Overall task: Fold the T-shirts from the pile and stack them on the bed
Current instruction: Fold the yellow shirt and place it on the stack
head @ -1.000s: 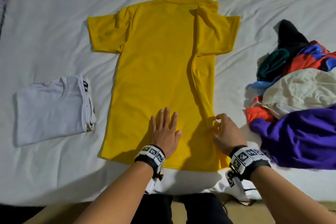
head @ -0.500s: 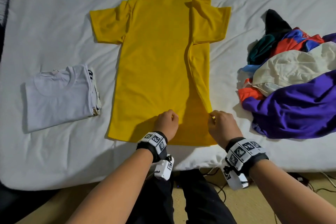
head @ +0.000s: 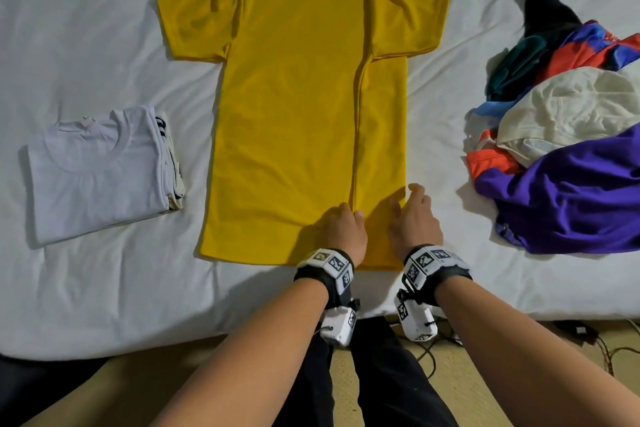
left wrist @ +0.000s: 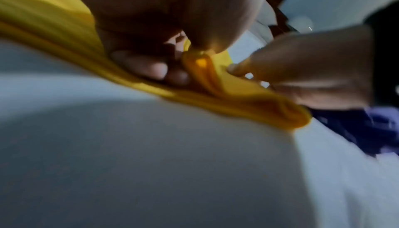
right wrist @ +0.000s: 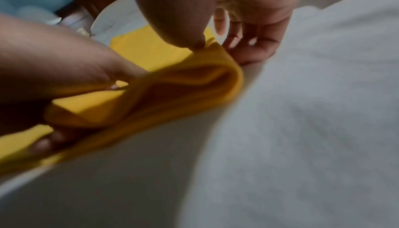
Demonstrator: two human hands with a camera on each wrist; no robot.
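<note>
Both hands work at the near hem of the yellow T-shirt (head: 291, 107), which lies flat on the bed (head: 86, 28) directly ahead of the person, collar far, hem near. Left hand (head: 344, 230): fingers curled, pinching the hem at the foot of the folded-in flap's edge; the left wrist view confirms cloth nipped between thumb and fingers. Right hand (head: 414, 218): just beside the left, at the shirt's right bottom corner; in the right wrist view the thumb presses a rolled bit of hem (right wrist: 194, 81) while the other fingers spread loosely toward the sheet, so grip reads as a light pinch, not a full clasp. Hands close together but not touching. Key relation: the shirt's long axis runs straight away from the hands, near to far. The right side panel is already turned in along that axis, its sleeve (head: 408, 17) lying out across the top; the left sleeve (head: 194, 21) is still spread open. Judgement: the left side fold comes next, and the left hand is nearer to it. Further out: folded white T-shirt (head: 100, 170) to the left, well apart; unfolded pile (head: 568, 149) to the right.
</note>
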